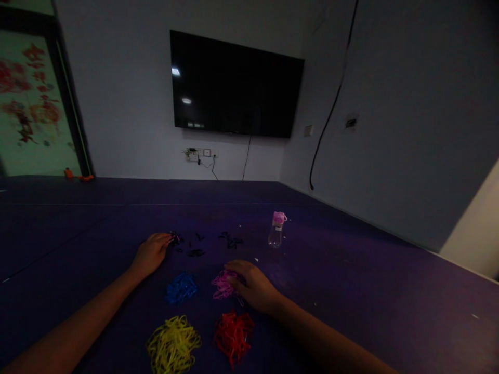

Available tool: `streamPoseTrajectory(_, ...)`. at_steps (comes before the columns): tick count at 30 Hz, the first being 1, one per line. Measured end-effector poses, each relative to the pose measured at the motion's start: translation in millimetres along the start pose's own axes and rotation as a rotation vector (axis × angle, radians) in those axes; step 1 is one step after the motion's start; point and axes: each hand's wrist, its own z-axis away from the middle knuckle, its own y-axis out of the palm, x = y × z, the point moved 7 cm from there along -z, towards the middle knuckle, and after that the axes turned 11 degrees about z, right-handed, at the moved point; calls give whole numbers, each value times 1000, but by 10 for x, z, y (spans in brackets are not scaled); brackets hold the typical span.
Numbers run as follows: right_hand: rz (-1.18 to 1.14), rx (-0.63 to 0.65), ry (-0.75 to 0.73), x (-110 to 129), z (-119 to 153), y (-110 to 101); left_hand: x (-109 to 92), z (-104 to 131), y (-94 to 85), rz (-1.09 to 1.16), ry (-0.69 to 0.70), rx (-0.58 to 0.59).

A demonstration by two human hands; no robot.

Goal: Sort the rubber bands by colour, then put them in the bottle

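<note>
Left hand (pixel 151 253): fingertips rest among scattered black bands (pixel 195 253), grip cannot be told. Right hand (pixel 253 285): fingers curled onto the pink band pile (pixel 222 284). Risk: dim light and tangling could drag pink strands into the blue pile (pixel 181 287) just beside it.

We count four sorted piles of bands: one blue pile (pixel 181 287), one pink pile (pixel 222 285), one yellow pile (pixel 173 344) and one red pile (pixel 233 336). Beyond them we see loose black bands (pixel 231 240) scattered in a few small clusters, too dim to number exactly. We find one bottle (pixel 276 229), one TV (pixel 235 85) and two hands: a left hand (pixel 151 253) and a right hand (pixel 254 285).
</note>
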Motion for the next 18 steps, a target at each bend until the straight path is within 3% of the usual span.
streamPoseTrajectory(11, -9, -9, 6, 25, 3, -20, -19, -3, 86, -59, 139, 38)
streamPoseTrajectory(18, 1, -16, -3, 35, -1, -25, 193, -26, 215, -190, 78, 111)
